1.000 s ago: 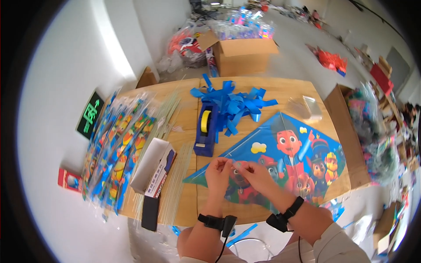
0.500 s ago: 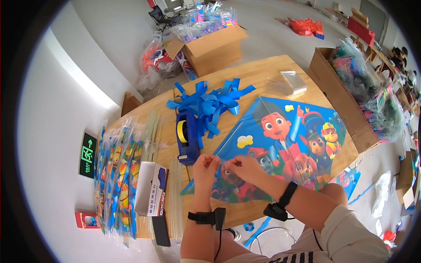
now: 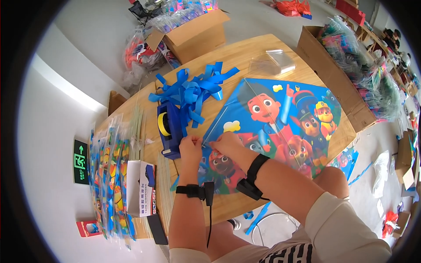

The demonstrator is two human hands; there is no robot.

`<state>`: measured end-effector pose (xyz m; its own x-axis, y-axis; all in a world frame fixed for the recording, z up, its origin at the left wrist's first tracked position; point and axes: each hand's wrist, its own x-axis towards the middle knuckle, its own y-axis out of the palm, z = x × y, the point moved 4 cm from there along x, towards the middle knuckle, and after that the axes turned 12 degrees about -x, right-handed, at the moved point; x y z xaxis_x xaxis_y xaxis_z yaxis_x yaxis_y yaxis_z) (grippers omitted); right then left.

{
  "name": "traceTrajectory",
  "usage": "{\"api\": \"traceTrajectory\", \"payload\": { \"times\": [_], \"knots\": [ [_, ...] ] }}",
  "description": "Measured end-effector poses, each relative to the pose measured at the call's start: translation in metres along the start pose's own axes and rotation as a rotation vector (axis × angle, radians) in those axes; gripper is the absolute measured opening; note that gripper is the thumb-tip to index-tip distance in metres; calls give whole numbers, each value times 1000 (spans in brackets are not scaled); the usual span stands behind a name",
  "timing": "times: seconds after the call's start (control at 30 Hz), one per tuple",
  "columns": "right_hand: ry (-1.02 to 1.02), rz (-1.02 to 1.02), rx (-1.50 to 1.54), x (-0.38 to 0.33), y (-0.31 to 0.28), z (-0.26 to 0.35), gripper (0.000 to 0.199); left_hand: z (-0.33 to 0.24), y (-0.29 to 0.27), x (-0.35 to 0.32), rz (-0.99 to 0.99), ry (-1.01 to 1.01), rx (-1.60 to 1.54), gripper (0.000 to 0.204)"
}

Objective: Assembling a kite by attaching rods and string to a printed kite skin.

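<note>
A blue kite [image 3: 239,103] printed with cartoon figures lies spread on the wooden table in front of me. Thin pale rods run along its left edge and down its middle. At that left edge my left hand [image 3: 190,149] is closed, thumb and finger pinched together. Just to its right, over the kite, my right hand [image 3: 228,143] is closed in a pinch too. Whatever is between the fingertips is too small to make out. Beside my left hand stands a blue tape dispenser [image 3: 173,133] with a yellow-cored roll. Blue ribbon strips [image 3: 193,94] are heaped behind it.
Clear plastic film [image 3: 280,62] lies at the table's far side. On the left are packed kites in clear sleeves [image 3: 112,175], a white dispenser box [image 3: 139,188], thin rods [image 3: 164,175] and a black phone [image 3: 158,229]. Cartons [image 3: 199,39] of bagged goods stand beyond the table.
The whole view has shifted, so the table sits higher and further left in it. Both hands stay pinched at the kite's left edge, the right one now turned more knuckles-up.
</note>
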<state>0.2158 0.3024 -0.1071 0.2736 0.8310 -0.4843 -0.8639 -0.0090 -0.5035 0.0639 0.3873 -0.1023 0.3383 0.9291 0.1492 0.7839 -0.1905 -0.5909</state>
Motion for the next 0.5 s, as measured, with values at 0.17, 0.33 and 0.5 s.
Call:
{"api": "traceTrajectory", "payload": {
  "times": [0.17, 0.33, 0.5],
  "knots": [
    [77, 45, -58, -1, 2, -1, 38, 15, 6, -9, 40, -248, -218, 17],
    [82, -100, -261, 4, 2, 3, 32, 15, 9, -6, -7, -186, -161, 17],
    [95, -87, -287, 1, 3, 13, 33, 26, 8, -4, -32, -180, -143, 16]
  ]
}}
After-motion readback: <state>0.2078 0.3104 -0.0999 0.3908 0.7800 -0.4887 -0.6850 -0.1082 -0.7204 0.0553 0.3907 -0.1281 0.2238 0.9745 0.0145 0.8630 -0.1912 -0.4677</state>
